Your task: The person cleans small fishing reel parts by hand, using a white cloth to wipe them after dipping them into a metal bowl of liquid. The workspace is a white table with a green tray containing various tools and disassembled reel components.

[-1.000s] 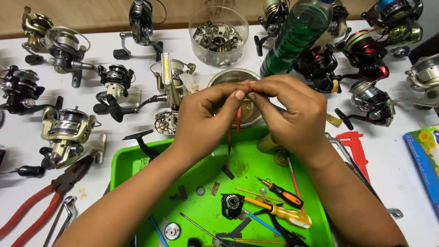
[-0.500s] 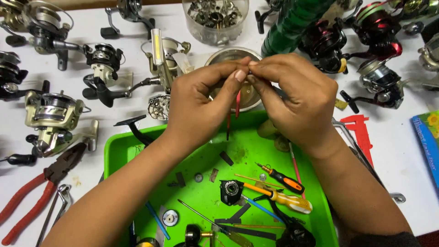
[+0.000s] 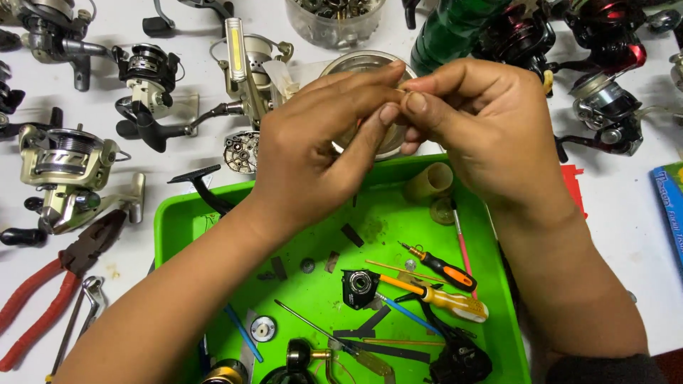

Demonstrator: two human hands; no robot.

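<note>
My left hand (image 3: 320, 139) and my right hand (image 3: 477, 128) meet fingertip to fingertip above the far edge of a green tray (image 3: 178, 227). Between the pinched fingers sits a tiny part (image 3: 403, 90), mostly hidden; what it is cannot be told. Directly under the fingers stands a small round metal bowl (image 3: 356, 64). In the tray lie an orange-handled screwdriver (image 3: 445, 269), a yellow-handled screwdriver (image 3: 445, 299), a black reel part (image 3: 359, 284) and several small pieces.
Several fishing reels (image 3: 67, 167) lie on the white table at left, back and right. Red-handled pliers (image 3: 50, 295) lie at the left front. A clear tub of parts (image 3: 334, 18) and a green bottle (image 3: 452, 28) stand at the back.
The view has dropped and closed in on the hands. Both hands stay pinched together over the bowl, with the fingers slightly shifted.
</note>
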